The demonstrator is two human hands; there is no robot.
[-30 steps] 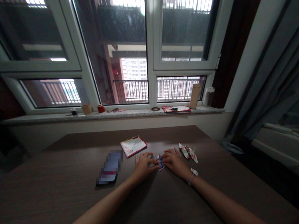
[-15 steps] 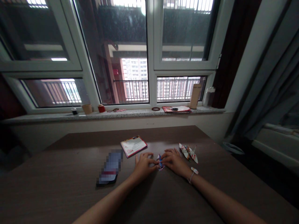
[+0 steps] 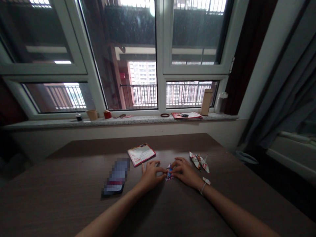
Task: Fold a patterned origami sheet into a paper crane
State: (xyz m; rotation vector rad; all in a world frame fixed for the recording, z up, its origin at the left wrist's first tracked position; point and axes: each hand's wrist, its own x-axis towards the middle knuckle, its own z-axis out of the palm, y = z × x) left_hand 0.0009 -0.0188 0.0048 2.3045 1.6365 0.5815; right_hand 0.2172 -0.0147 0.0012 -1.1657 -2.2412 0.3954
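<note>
Head view: the fingers of both hands close in on a small piece of folded paper (image 3: 169, 172), blue in the middle with white and reddish patterning at its lower end. It sits between the hands, low over the worktop (image 3: 158, 214). The left hand (image 3: 150, 174) has its thumb and index fingertip drawn narrowly together at the paper's left edge; its other fingers arch above. The right hand (image 3: 185, 172) holds the opposite edge with its fingertips, the rest of its fingers curled loosely; its thumb is too small to make out clearly. A pale bracelet (image 3: 202, 188) with a white ornament circles the right wrist.

Just beyond the right hand lies a folded paper figure (image 3: 198, 162), white with coloured print and pointed ends. Just beyond the left hand is a flat stack of cards (image 3: 141, 154), white on top with red edging. Left of that hand rests a dark, flat object (image 3: 116, 177), its surface pixelated.

Past the worktop's far edge, a speckled windowsill (image 3: 145, 120) bears a tan cup (image 3: 92, 115), a small red item (image 3: 107, 114), a dark ring (image 3: 165, 115), red-and-white papers (image 3: 191, 115) and an upright tan bottle (image 3: 206, 102).
</note>
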